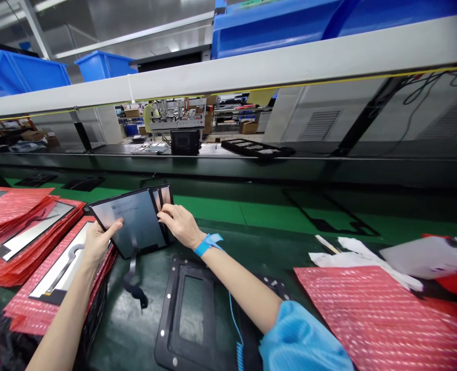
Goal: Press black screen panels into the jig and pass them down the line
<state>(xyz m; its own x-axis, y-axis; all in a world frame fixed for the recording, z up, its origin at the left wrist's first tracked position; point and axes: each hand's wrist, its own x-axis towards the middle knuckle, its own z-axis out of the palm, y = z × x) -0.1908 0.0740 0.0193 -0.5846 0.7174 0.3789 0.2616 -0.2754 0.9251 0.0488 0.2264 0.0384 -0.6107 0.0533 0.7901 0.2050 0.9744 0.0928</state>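
Note:
My left hand (97, 242) grips the left edge of a flat display panel (139, 219), thumb on its silvery face. The panel is held up, tilted, over the bench. A dark flex cable (132, 281) hangs from its lower edge. At the panel's right end, my right hand (181, 224) is closed in a pinch near a dark strip; what exactly sits between the fingertips is hidden. A blue wrist strap (208, 244) circles my right wrist. Below lies a black frame fixture (170, 322) with a rectangular opening, partly covered by my right arm.
Red bubble-wrap sleeves with more panels (64, 268) are piled on the left. To the right lie a red bubble-wrap sheet (383, 314) and white gloves (361, 257). A coiled blue cord (239, 355) runs below my right arm. Blue bins (31, 72) stand on the shelf (174, 80) above.

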